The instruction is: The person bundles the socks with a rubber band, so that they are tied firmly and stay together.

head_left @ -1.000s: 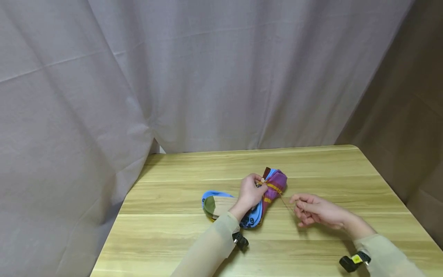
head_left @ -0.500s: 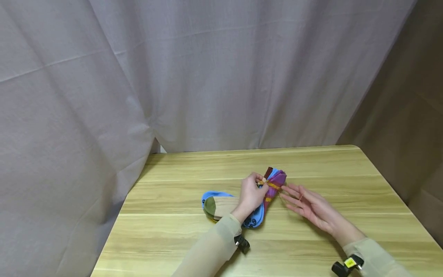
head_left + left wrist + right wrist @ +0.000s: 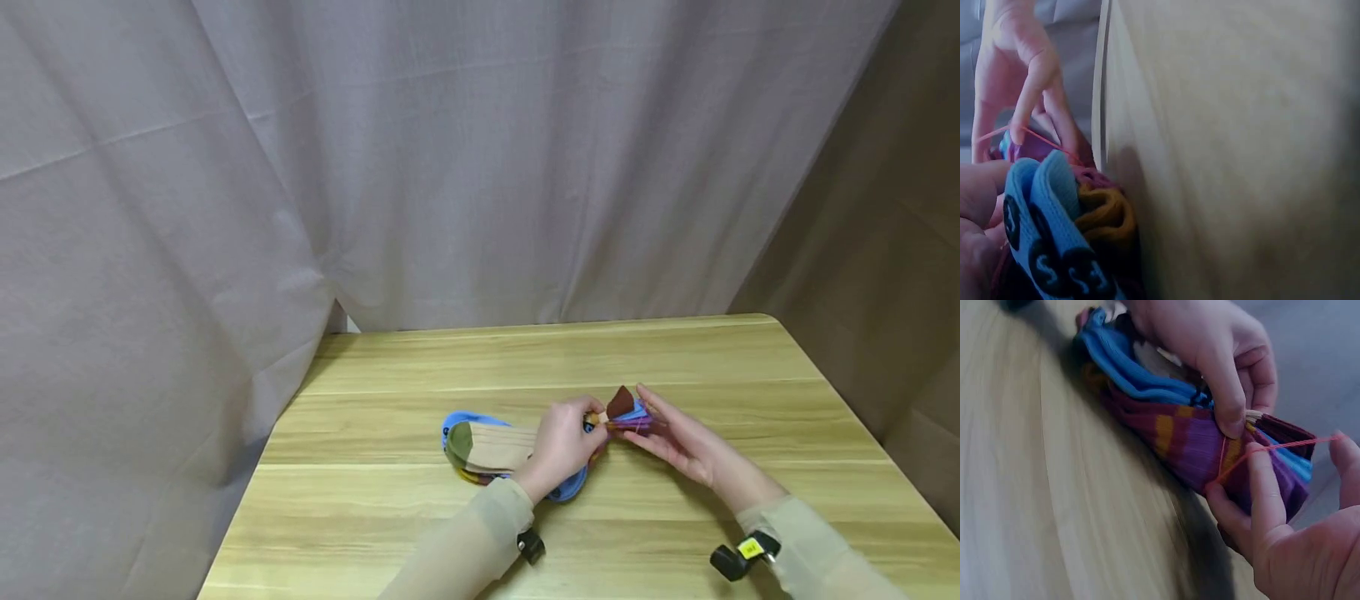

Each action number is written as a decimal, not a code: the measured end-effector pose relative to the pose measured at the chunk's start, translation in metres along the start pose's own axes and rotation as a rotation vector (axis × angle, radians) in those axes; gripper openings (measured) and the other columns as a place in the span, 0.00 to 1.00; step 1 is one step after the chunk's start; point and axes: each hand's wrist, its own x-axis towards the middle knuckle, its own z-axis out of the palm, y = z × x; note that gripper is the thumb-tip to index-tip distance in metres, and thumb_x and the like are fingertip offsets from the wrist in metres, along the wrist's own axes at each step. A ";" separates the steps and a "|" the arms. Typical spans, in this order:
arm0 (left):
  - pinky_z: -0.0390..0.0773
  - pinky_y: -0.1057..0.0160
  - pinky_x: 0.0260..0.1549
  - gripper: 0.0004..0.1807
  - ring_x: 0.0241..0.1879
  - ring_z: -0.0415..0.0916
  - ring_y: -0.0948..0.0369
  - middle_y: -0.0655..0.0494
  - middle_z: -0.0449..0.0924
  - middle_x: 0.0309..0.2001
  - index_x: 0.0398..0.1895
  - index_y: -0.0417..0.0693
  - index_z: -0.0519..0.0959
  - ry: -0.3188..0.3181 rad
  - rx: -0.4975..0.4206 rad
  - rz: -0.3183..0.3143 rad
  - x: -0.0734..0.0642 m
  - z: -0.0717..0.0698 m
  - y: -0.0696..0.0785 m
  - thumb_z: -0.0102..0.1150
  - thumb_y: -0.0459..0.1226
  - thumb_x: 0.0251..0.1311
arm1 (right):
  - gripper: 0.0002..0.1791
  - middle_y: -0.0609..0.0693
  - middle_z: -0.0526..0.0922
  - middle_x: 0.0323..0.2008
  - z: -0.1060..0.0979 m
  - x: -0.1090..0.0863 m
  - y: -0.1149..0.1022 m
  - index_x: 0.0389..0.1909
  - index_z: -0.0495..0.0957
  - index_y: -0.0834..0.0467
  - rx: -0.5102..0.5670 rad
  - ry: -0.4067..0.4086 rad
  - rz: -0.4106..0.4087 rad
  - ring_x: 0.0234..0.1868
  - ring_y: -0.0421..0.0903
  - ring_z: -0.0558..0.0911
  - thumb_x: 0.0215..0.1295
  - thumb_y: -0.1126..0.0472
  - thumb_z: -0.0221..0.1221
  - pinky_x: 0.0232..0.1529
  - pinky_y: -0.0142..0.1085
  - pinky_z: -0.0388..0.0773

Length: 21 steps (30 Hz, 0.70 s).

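Observation:
A bundle of socks (image 3: 498, 448) lies folded over on the table, in beige with a green toe, blue with black round prints, and purple with mustard stripes. With thumb and fingers my left hand (image 3: 564, 437) pinches the bundle just below its gathered cuffs (image 3: 621, 402). My right hand (image 3: 686, 442) is at the cuff end, fingers extended and spread. In the right wrist view a thin red rubber band (image 3: 1300, 444) stretches over these fingers and across the striped purple sock (image 3: 1194, 447). Blue printed socks (image 3: 1041, 237) fill the near part of the left wrist view.
The wood-grain table (image 3: 360, 517) reaches back to a grey curtain (image 3: 465, 167). A darker curtain (image 3: 885, 275) hangs along the right side. Each sleeve carries a black wrist camera, one at the left cuff (image 3: 531, 546) and one at the right (image 3: 738, 557).
My right hand has come in from the right to the cuffs, its fingers spreading the band. My left hand has shifted right and slightly down, turning the cuff end to the right.

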 end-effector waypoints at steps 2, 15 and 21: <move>0.72 0.81 0.31 0.10 0.30 0.75 0.75 0.64 0.89 0.41 0.47 0.52 0.88 -0.040 0.055 0.058 -0.001 0.002 0.001 0.73 0.36 0.63 | 0.33 0.57 0.82 0.52 0.002 0.002 -0.001 0.71 0.64 0.69 -0.157 0.062 -0.017 0.50 0.47 0.89 0.83 0.46 0.55 0.61 0.37 0.82; 0.75 0.81 0.40 0.12 0.42 0.81 0.78 0.71 0.89 0.43 0.48 0.60 0.87 -0.215 0.106 0.109 -0.002 0.002 -0.004 0.77 0.46 0.64 | 0.36 0.67 0.84 0.55 -0.004 0.010 0.002 0.75 0.64 0.76 -0.937 0.166 -0.189 0.46 0.48 0.85 0.79 0.54 0.62 0.42 0.38 0.87; 0.74 0.80 0.44 0.17 0.44 0.81 0.77 0.70 0.88 0.43 0.47 0.59 0.83 -0.290 0.075 0.069 0.000 -0.004 -0.010 0.81 0.47 0.59 | 0.24 0.67 0.80 0.63 -0.008 0.008 0.000 0.73 0.73 0.63 -1.096 0.048 -0.293 0.56 0.54 0.80 0.81 0.62 0.58 0.49 0.40 0.80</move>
